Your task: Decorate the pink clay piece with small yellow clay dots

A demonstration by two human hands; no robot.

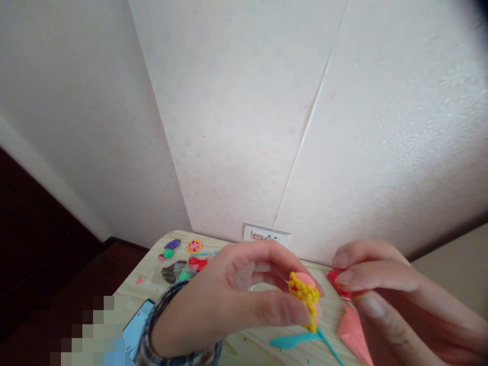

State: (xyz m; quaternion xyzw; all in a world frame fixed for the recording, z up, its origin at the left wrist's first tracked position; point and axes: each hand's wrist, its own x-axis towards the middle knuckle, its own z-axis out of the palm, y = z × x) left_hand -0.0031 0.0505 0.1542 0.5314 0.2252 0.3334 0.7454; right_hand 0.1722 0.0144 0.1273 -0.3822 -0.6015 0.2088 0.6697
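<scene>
My left hand (244, 305) holds a small pink clay piece (307, 279) between thumb and fingers. Bumpy yellow clay (303, 291) runs over its side in a band, with a spot of red near the top. To the right, my right hand (400, 284) is raised with thumb and fingertips drawn together. Whatever may be between those fingertips is too small or hidden to make out. Just behind them shows a red piece (336, 282), partly covered by the fingers. Below the clay piece, a turquoise modelling knife (293, 339) and a thin turquoise stick (331, 346) lie on the table.
The wooden table (244, 351) stands against the wall, below a socket (267, 234). At its left are purple clay grapes (172, 244), a red-and-yellow disc (194, 247), a green ball (168, 253) and clay bags (175, 272). A phone (138, 325) lies near my left sleeve; a salmon-pink packet (353, 333) lies right.
</scene>
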